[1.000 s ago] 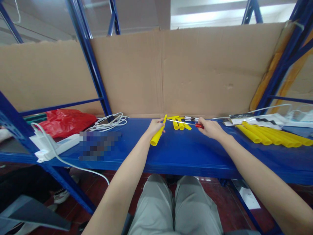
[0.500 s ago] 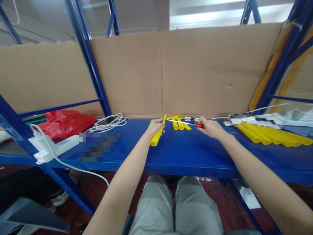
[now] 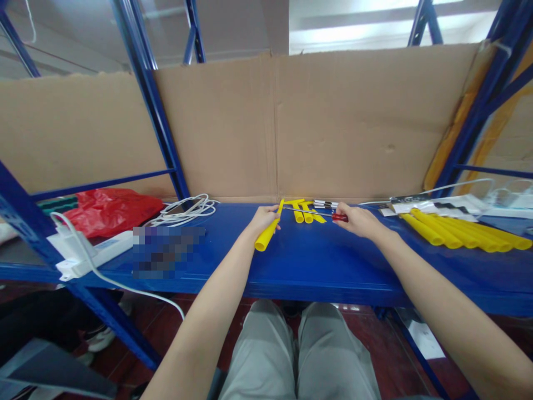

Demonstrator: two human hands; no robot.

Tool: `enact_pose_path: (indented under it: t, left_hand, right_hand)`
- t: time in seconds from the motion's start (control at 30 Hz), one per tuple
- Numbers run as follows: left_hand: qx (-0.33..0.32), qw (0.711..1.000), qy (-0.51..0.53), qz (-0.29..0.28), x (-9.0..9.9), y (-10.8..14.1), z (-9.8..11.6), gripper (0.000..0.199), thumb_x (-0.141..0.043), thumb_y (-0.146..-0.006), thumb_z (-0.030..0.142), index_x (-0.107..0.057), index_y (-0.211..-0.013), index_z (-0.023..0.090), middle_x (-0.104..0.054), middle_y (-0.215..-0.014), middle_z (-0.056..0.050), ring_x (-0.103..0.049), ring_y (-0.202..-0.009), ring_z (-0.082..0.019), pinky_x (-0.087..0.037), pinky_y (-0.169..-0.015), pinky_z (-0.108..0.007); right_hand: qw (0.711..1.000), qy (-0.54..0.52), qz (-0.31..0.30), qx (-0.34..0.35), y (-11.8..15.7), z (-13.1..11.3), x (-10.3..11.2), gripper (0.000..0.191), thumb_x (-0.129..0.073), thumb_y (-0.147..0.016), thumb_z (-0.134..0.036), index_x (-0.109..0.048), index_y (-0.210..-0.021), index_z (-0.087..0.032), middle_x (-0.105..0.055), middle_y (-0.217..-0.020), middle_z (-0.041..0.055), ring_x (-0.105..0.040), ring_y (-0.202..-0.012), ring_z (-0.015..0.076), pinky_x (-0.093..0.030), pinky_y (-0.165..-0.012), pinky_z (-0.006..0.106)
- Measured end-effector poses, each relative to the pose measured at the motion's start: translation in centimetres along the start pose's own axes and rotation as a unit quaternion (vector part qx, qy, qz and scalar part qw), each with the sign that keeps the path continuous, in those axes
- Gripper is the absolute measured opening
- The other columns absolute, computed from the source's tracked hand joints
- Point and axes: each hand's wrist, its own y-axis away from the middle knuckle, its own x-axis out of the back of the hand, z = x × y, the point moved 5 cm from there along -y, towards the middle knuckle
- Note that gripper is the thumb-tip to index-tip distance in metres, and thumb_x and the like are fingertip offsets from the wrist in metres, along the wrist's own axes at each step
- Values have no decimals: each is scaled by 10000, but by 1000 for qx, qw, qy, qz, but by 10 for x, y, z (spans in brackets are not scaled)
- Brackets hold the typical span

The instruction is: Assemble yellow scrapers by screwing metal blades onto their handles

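Holding a yellow tube (image 3: 265, 239) in the left grip (image 3: 263, 219), above the desk (image 3: 320, 264) at mid-length, with its open end toward the front edge. Closed around the red handle of a thin metal-shafted tool (image 3: 340, 218) in the right grip (image 3: 357, 219), with shaft pointing at the tube's far end. Cannot tell contact there. Between both grips, near the back edge, lying close together as small yellow pieces (image 3: 308, 216). Toward the back right corner, laid side by side as a row of yellow tubes (image 3: 460, 234).

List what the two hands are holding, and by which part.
The left hand holds a yellow tube by its farther half; the right hand holds a slim metal-shafted tool by its red handle.
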Motion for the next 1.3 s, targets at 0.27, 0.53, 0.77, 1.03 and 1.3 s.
enact_pose_path:
  t: [0.27,0.53,0.77,1.03,1.3]
  left_hand:
    - [10,1000,3,6,-1,5,3,558,-471,-843,64,-419,-1392,151,-645,-794,-61,-532,-439,-71,-410,-443,-189]
    - [6,1000,-9,7,0,6,3,564,-465,-838,73,-415,-1395,148,-656,-868,-92,-542,-447,-75,-422,-445,-198]
    - [7,1000,-15,4,-1,5,3,571,-466,-833,53,-411,-1395,139,-652,-877,-90,-531,-438,-65,-415,-431,-187]
    - [9,1000,-16,9,-1,6,4,575,-462,-838,61,-404,-1402,156,-655,-853,-81,-537,-439,-68,-408,-430,-184]
    - [9,1000,-8,12,-1,3,3,590,-462,-823,51,-401,-1402,146,-661,-956,-113,-548,-440,-71,-410,-424,-195]
  right_hand:
    - [997,-68,-28,23,2,-2,-2,247,-451,-861,-368,-648,-882,-222,-716,-900,64,-650,-783,207,-431,-645,277]
    - [999,-44,-30,-7,1,-2,-3,106,-546,-802,-319,-571,-832,-220,-693,-772,43,-611,-631,180,-374,-537,248]
    - [997,-68,-43,12,1,0,-6,194,-471,-849,-355,-611,-834,-221,-700,-832,53,-624,-714,193,-389,-587,260]
    - [994,-105,-15,9,-1,5,-16,103,-549,-777,-314,-524,-819,-223,-667,-723,35,-577,-595,164,-352,-523,242]
    - [992,-115,-55,0,0,1,-10,221,-482,-827,-378,-615,-786,-207,-690,-765,67,-603,-649,188,-378,-568,265]
